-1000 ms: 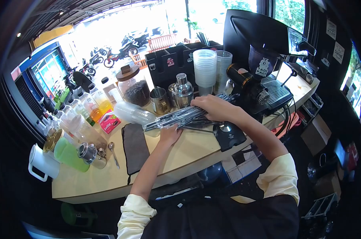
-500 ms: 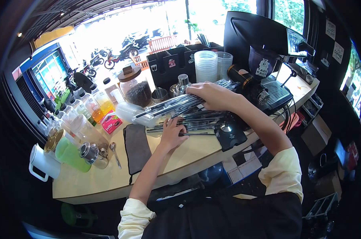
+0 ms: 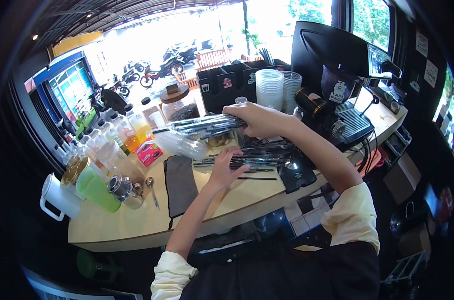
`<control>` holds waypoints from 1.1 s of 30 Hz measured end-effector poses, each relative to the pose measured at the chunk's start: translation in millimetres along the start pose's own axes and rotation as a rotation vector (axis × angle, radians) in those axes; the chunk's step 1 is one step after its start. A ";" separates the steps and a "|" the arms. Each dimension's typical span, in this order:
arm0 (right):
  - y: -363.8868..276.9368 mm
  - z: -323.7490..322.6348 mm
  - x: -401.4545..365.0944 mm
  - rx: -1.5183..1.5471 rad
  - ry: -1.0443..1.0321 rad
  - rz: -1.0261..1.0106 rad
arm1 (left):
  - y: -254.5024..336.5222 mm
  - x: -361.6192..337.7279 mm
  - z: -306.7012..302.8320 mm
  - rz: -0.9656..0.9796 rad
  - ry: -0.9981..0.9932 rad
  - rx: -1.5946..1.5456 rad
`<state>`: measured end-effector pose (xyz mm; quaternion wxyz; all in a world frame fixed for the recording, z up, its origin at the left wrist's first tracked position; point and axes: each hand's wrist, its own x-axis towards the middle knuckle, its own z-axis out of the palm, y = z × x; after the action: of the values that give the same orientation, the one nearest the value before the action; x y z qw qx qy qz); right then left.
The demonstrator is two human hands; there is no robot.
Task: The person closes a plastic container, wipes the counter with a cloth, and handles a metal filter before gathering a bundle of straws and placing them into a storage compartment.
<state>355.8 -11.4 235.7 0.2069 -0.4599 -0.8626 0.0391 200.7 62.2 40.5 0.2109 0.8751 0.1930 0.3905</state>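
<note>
My right hand (image 3: 261,120) is closed round a bundle of wrapped black straws (image 3: 199,125), held above the counter and pointing left. Below it, more wrapped straws (image 3: 267,156) lie in a pile on the wood. My left hand (image 3: 226,170) rests at the left part of this pile, its thumb apart from the fingers. One loose black straw (image 3: 259,178) lies just in front of the pile. A stack of clear plastic lids or cups (image 3: 184,146) is beside the pile, under the tip of the raised bundle.
A grey cloth (image 3: 181,185) and a spoon (image 3: 153,192) lie on the counter (image 3: 122,230) to the left. Bottles, a green pitcher (image 3: 99,187) and a white jug (image 3: 59,197) stand further left. Clear cups (image 3: 269,89), a black organizer (image 3: 222,87) and a coffee grinder (image 3: 332,85) are behind.
My right hand has lifted the bundle of straws up and left, away from the pile. My left hand's fingers have opened, and the loose straw now lies on the counter. The view has shifted slightly.
</note>
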 end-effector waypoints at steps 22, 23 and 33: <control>-40.4 99.3 97.5 1.020 0.212 -0.056 | 10.5 -26.9 -49.6 -0.211 0.553 -0.360; -38.8 109.4 97.9 1.024 0.206 -0.065 | 2.9 -32.4 -48.6 -0.260 0.551 -0.372; -26.3 186.3 83.3 1.225 0.326 0.111 | -26.3 -60.3 -44.1 -0.379 0.495 -0.328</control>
<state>221.1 63.9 99.4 0.5589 -0.3023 -0.6161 0.4656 125.0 63.5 17.2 0.3642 0.6569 0.3320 0.5707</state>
